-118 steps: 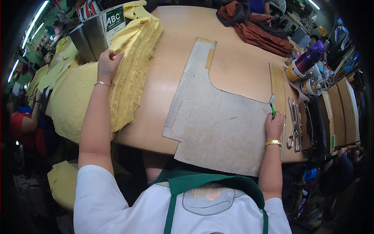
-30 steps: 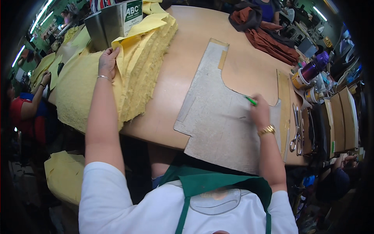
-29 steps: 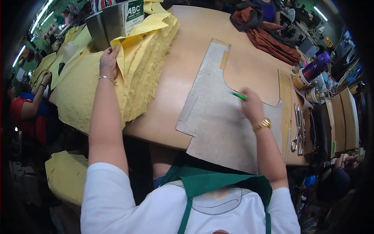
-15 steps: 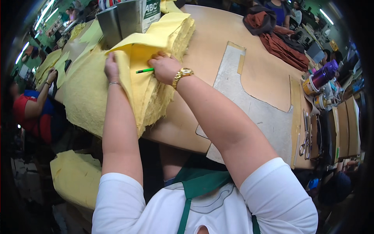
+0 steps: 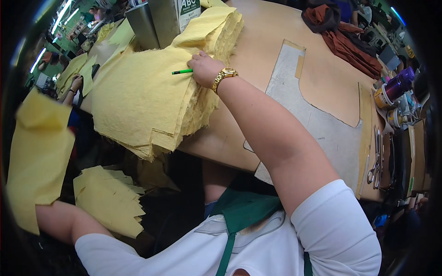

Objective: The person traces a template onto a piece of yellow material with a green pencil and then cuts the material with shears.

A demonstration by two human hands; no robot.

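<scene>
Loose sheet and stack, places given from the yellow stack (image 5: 138,92) on the counter (image 5: 255,41). One yellow sheet (image 5: 40,152) is separate, left of the stack; many layers remain. The sheet's long axis runs nearly upright in view, bent end uppermost. The left hand, hidden behind it, cannot be judged. The right hand (image 5: 206,69), at the stack's right edge, grips a green pen (image 5: 182,71), dark end leftward. A grey template (image 5: 317,124) lies rightward.
</scene>
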